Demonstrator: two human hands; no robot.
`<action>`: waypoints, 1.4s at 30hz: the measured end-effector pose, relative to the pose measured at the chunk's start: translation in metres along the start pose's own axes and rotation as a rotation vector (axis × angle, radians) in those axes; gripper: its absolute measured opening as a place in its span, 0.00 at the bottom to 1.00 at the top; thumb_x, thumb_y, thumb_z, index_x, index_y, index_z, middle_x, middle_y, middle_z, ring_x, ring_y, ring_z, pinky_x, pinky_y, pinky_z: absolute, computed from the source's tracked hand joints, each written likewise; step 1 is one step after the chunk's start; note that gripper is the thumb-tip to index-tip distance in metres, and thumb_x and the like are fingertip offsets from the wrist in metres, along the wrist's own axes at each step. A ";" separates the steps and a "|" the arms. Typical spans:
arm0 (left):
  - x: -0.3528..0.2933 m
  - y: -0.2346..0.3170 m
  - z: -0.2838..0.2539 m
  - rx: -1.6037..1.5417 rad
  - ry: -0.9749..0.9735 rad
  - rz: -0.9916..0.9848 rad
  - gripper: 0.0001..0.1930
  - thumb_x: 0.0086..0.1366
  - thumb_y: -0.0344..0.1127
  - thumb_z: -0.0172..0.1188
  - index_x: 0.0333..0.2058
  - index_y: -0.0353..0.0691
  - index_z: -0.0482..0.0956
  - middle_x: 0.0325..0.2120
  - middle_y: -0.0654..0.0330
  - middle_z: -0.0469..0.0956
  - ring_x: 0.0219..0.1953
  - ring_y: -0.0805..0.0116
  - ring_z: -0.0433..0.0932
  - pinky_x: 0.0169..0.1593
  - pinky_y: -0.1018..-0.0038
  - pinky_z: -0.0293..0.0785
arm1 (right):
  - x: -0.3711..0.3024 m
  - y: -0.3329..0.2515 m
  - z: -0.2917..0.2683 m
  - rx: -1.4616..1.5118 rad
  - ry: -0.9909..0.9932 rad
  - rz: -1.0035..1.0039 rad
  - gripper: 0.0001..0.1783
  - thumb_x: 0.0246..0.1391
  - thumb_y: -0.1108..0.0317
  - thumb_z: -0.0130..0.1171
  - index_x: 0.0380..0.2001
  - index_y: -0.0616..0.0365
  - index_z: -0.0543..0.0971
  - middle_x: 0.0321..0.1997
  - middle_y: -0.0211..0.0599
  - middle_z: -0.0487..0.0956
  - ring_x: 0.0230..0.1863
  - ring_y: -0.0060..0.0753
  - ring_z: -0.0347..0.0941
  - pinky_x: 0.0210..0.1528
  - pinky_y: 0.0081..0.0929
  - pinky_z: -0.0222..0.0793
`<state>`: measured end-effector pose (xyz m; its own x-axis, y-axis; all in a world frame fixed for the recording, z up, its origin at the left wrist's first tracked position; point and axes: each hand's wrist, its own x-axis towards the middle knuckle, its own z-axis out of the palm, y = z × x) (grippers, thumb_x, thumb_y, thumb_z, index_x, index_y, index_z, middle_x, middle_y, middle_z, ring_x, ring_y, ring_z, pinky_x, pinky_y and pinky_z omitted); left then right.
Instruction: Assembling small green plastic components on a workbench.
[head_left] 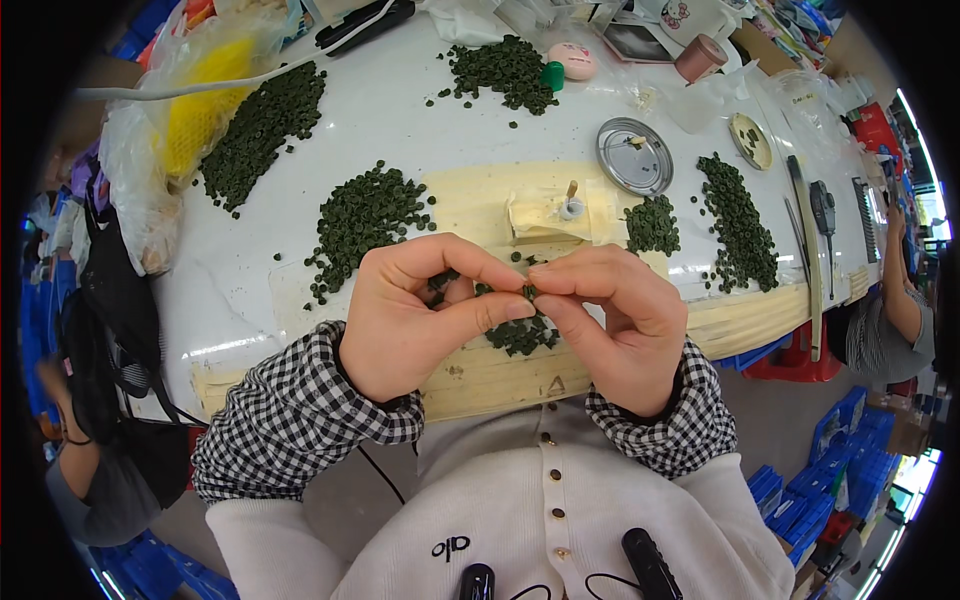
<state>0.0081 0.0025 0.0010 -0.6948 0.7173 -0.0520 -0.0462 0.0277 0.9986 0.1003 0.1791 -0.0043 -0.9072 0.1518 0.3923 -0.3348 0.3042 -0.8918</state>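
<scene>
I've got my bare left hand (pixel 420 318) and bare right hand (pixel 622 315) pinched nearly closed, thumb to index, on one small dark-green piece (pixel 529 292), mostly finger-hidden, above a loose heap of dark-green bits (pixel 520 338).

Open worktop (pixel 390 115) runs between dark green heaps (pixel 500 75), upper left of centre. A taped block (pixel 538 222) with upright peg (pixel 572 190) and a round metal dish (pixel 622 172) obstruct right of centre.
</scene>
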 end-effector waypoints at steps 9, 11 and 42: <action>0.001 0.002 0.002 -0.016 0.012 -0.007 0.07 0.54 0.23 0.66 0.33 0.34 0.80 0.24 0.69 0.76 0.24 0.86 0.63 0.29 0.87 0.61 | -0.001 0.001 0.000 -0.050 0.024 -0.037 0.11 0.45 0.82 0.62 0.35 0.64 0.80 0.35 0.41 0.79 0.34 0.29 0.77 0.36 0.21 0.73; 0.001 -0.002 0.004 -0.031 0.028 0.036 0.07 0.55 0.24 0.65 0.34 0.35 0.81 0.23 0.70 0.77 0.21 0.88 0.60 0.25 0.88 0.57 | 0.000 0.000 0.000 -0.066 0.021 -0.047 0.10 0.45 0.82 0.62 0.35 0.63 0.80 0.35 0.41 0.79 0.34 0.29 0.77 0.36 0.21 0.73; -0.001 -0.004 0.005 0.075 0.070 0.102 0.06 0.55 0.22 0.64 0.33 0.35 0.82 0.19 0.72 0.73 0.18 0.89 0.57 0.23 0.87 0.55 | 0.002 -0.005 -0.003 -0.207 0.019 -0.095 0.13 0.44 0.82 0.63 0.36 0.64 0.79 0.36 0.41 0.78 0.34 0.30 0.77 0.35 0.23 0.74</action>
<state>0.0131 0.0053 -0.0028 -0.7419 0.6685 0.0520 0.0798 0.0110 0.9968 0.1006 0.1808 0.0017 -0.8685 0.1301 0.4784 -0.3574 0.5045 -0.7860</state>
